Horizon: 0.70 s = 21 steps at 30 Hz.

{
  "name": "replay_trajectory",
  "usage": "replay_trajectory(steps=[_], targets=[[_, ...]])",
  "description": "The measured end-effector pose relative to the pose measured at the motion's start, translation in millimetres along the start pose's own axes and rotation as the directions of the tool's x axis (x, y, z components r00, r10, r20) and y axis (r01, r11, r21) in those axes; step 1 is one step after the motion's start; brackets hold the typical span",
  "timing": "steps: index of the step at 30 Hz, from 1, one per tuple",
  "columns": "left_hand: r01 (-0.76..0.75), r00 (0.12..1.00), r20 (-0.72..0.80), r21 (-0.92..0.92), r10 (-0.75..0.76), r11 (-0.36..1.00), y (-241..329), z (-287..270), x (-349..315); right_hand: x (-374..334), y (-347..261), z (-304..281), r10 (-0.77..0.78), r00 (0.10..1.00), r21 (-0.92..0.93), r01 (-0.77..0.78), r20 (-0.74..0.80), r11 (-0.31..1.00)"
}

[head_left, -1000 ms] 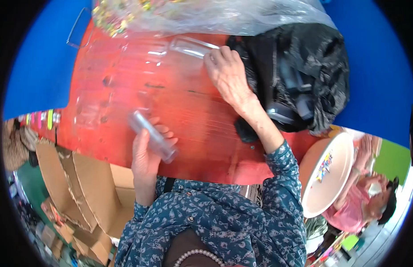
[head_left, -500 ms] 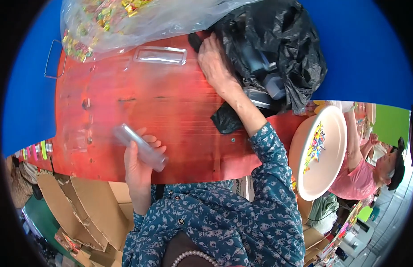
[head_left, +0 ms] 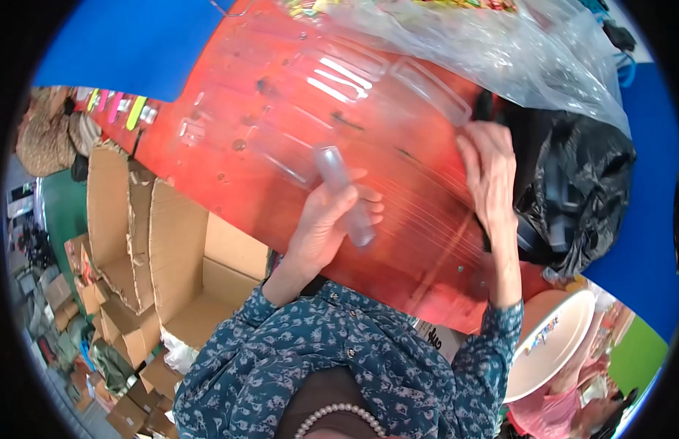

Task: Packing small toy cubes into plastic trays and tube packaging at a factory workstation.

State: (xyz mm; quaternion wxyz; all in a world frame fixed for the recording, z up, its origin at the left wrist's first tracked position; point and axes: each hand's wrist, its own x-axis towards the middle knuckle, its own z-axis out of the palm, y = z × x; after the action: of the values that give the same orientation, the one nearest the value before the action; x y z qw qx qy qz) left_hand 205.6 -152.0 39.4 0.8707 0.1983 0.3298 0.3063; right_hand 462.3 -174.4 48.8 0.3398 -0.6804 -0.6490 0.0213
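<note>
My left hand [head_left: 326,223] is closed round a long, narrow clear plastic box [head_left: 331,167], held slanted above the red table near my body. The box is somewhat blurred. At the right, my right hand [head_left: 489,172] has its fingers bent over the near rim of a black plastic bag [head_left: 599,175], seemingly gripping it; a dark tip of the bag shows past the fingertips. Inside the bag are clear plastic pieces, partly hidden. Flat clear trays lie on the red tabletop [head_left: 420,212], among them a rectangular one [head_left: 431,91] left of my right hand.
A large clear bag [head_left: 574,66] with colourful wrapped pieces lies along the far edge. At lower right is a cream bowl [head_left: 530,373] with small bright pieces, and beyond it a person in pink [head_left: 541,413]. Open cardboard boxes [head_left: 182,249] stand left of me.
The view has swung, so the table and bags appear shifted right and tilted. My left hand still holds the clear box, and my right hand remains at the black bag's rim.
</note>
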Motion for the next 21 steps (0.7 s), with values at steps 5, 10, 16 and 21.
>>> replay_trajectory(steps=[5, 10, 16, 21], targets=[[-0.037, 0.999, 0.029, -0.009, 0.037, 0.999, 0.4, 8.8, 5.3, -21.1, -74.9, 21.4, 0.071, 0.880, 0.658, -0.402, 0.470, 0.637], [-0.126, 0.991, -0.028, 0.070, 0.128, 0.990, -6.9, 3.5, 3.7, -29.8, -92.9, 35.7, 0.007, 0.847, 0.638, -0.405, 0.531, 0.655], [-0.156, 0.988, 0.023, 0.186, 0.155, 0.970, -1.9, -7.5, 4.3, -26.3, -88.7, 34.4, -0.069, 0.843, 0.751, -0.435, 0.534, 0.496], [-0.149, 0.984, 0.139, 0.292, 0.112, 0.945, 10.1, -16.0, 1.4, -29.6, -89.4, 40.9, -0.045, 0.821, 0.742, -0.489, 0.569, 0.458]])
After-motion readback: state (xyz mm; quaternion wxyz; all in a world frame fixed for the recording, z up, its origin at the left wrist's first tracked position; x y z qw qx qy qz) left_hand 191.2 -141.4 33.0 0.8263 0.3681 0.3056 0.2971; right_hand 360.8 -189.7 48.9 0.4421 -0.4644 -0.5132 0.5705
